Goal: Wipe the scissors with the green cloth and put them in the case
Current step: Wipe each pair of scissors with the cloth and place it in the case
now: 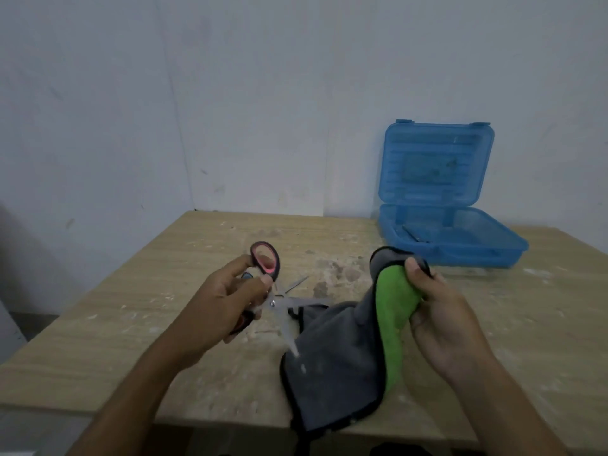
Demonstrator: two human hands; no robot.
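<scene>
Scissors sit in your left hand, held above the wooden table with the blades splayed apart; your fingers curl around the black-and-pink handles, one loop standing up above your thumb. Your right hand grips the cloth, thumb pinching a bunched fold near the top, so the green face shows along your palm while the grey backing with its black hem hangs down over the table's near edge. One blade tip lies against the grey side of the cloth, or just in front of it; contact is hard to tell from here.

Judging by this, you are in the wiping stage, not past it. The blades are open and at the cloth, but whether any wiping is finished cannot be read from the metal. Left to do: complete the wipe, preferably with the green face, close the blades, and carry the scissors to the blue plastic case, which stands open at the table's far right, lid up against the wall.
</scene>
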